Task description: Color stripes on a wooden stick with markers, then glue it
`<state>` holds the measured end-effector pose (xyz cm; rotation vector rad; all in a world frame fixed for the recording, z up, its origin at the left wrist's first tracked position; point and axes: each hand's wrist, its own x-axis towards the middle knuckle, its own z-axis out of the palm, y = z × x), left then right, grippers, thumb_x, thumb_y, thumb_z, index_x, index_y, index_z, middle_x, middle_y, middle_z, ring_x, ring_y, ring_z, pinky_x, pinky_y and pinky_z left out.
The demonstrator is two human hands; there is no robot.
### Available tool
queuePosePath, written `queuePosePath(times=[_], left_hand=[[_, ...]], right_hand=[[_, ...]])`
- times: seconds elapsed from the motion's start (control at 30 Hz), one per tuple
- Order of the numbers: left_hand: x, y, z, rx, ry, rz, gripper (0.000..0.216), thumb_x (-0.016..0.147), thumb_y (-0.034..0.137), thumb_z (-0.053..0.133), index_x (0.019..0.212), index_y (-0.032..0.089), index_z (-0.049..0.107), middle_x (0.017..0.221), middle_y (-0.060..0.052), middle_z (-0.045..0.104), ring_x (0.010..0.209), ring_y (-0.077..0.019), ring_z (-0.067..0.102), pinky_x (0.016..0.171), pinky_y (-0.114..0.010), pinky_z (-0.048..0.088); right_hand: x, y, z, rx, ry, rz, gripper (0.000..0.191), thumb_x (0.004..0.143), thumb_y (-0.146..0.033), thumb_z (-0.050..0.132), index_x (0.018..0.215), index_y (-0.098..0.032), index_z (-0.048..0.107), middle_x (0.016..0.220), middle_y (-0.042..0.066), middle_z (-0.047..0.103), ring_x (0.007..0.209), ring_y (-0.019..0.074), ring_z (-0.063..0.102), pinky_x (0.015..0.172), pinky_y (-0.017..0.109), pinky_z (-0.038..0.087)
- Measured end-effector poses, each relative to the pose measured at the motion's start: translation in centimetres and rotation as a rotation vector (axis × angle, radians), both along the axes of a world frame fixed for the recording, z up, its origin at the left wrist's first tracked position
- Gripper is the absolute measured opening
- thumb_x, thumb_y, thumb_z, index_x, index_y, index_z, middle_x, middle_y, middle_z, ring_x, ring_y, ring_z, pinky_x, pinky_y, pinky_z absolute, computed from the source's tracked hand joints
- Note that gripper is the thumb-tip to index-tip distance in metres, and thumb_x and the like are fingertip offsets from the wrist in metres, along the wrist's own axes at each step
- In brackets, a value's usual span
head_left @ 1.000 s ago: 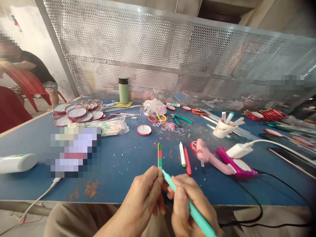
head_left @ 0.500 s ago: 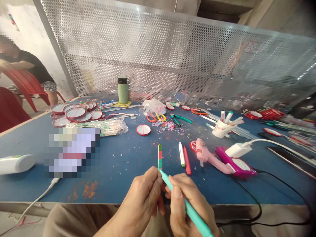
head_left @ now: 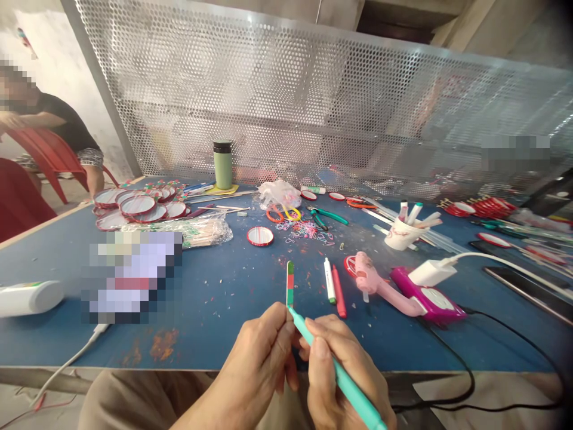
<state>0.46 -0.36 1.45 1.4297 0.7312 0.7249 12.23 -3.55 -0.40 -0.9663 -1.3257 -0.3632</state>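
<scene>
My left hand [head_left: 264, 361] pinches the lower end of a flat wooden stick [head_left: 290, 283] painted in green and red bands, holding it upright over the near edge of the blue table [head_left: 233, 298]. My right hand [head_left: 340, 370] grips a turquoise marker [head_left: 333, 370] like a pen. Its tip touches the stick just above my left thumb.
A white and a red marker [head_left: 335, 288] lie beyond the stick, beside a pink glue gun [head_left: 385, 286] and a pink device with a white plug [head_left: 432, 286]. Red-rimmed round lids [head_left: 134, 206], bagged sticks, scissors, pliers, a green flask [head_left: 222, 164] and a paper cup [head_left: 400, 233] sit farther back. Another person sits far left.
The marker tip has slid a little up the stick, and both hands have shifted slightly; otherwise the scene is the same.
</scene>
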Motion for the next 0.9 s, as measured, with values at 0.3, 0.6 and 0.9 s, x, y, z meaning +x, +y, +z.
queuePosePath(times=[0.3, 0.6, 0.9], left_hand=[[0.07, 0.21, -0.29, 0.013, -0.012, -0.012, 0.042, 0.101, 0.056, 0.039, 0.078, 0.022, 0.044, 0.057, 0.003, 0.056, 0.044, -0.0083, 0.051, 0.042, -0.017, 0.037], [0.02, 0.22, -0.28, 0.007, 0.005, -0.011, 0.043, 0.100, 0.058, 0.039, 0.078, 0.021, 0.044, 0.059, 0.002, 0.058, 0.044, -0.0080, 0.050, 0.043, -0.017, 0.037], [0.02, 0.17, -0.27, 0.015, -0.007, -0.019, 0.042, 0.101, 0.057, 0.039, 0.080, 0.021, 0.047, 0.057, 0.003, 0.056, 0.044, -0.0082, 0.051, 0.042, -0.017, 0.038]], right_hand=[[0.11, -0.25, -0.15, -0.011, -0.001, -0.024, 0.022, 0.087, -0.001, 0.056, 0.097, -0.014, 0.072, 0.075, 0.002, 0.070, 0.063, 0.0133, 0.066, 0.055, 0.026, 0.057], [0.02, -0.10, -0.19, -0.006, 0.009, -0.022, 0.022, 0.088, 0.000, 0.057, 0.097, -0.013, 0.072, 0.076, 0.003, 0.070, 0.062, 0.0125, 0.065, 0.054, 0.026, 0.057], [0.02, -0.20, -0.37, -0.007, 0.014, -0.035, 0.022, 0.088, -0.001, 0.057, 0.098, -0.013, 0.072, 0.078, 0.003, 0.070, 0.063, 0.0139, 0.067, 0.057, 0.028, 0.058]])
